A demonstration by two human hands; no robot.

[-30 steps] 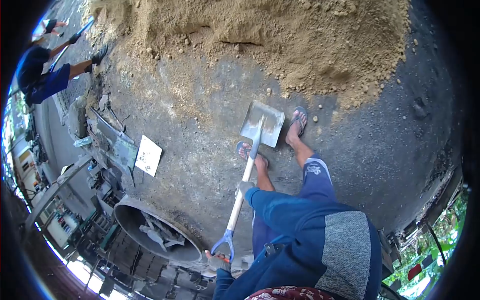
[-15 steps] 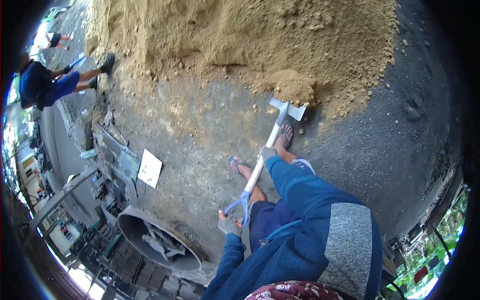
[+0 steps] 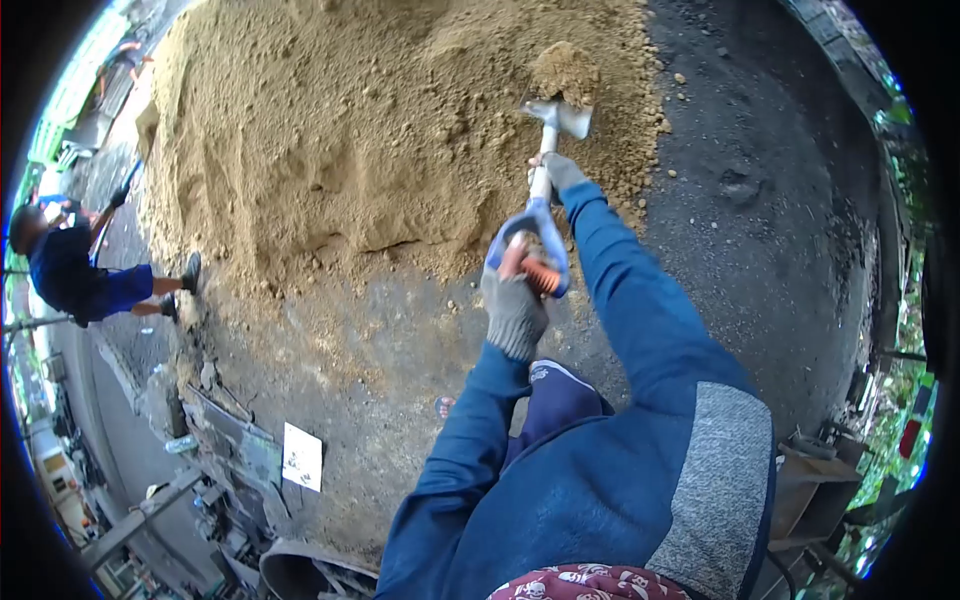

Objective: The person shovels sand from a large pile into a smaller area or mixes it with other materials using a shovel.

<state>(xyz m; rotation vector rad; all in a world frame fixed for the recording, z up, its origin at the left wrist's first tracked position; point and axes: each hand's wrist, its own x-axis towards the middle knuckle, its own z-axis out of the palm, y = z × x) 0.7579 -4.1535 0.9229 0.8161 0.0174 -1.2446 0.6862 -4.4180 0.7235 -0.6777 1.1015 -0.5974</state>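
My left hand (image 3: 514, 308), in a grey knit glove, is wrapped round the grip of the shovel's blue D-shaped handle (image 3: 556, 240). Further along, my gloved right hand (image 3: 564, 172) is closed round the pale shaft of the shovel (image 3: 541, 186), just below the blade. Both arms reach forward over the large pile of brown, sandy soil (image 3: 330, 140). The metal blade (image 3: 573, 121) points away from me above the right part of the pile. At its tip a clump of loose soil (image 3: 565, 72) overlaps the heap in this view.
A person in dark clothes (image 3: 85, 270) stands at the left of the pile, holding a long-handled tool. A white sheet (image 3: 302, 457) lies on the dark ground to the left. Below it is a round metal drum (image 3: 290, 570). A box-like metal object (image 3: 812, 495) stands at lower right.
Both hands have pushed the shovel forward and up, from the pile's near edge to over the heap. Soil has moved ahead of the blade. The other person has shifted their tool.
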